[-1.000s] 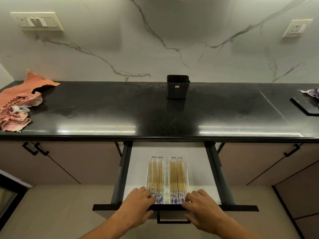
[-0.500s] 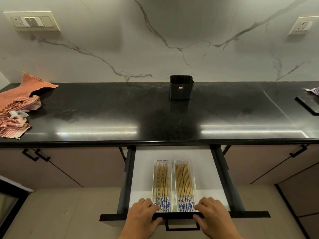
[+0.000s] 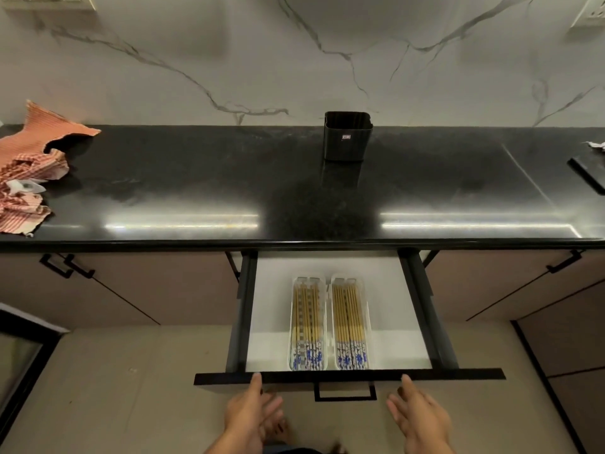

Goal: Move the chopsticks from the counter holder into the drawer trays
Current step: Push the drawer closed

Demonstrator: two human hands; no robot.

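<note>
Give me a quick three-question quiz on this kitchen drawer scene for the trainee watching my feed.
1. True or false: the black holder on the counter shows no chopsticks sticking out of it.
2. How many clear trays of chopsticks lie in the open drawer? A) one B) two C) three
3. Fill in: the left hand and right hand are both ____, holding nothing.

Key
1. True; none rise above its rim.
2. B; they lie side by side, blue-patterned ends toward the drawer front.
3. Open; they hover just in front of the drawer front.
</note>
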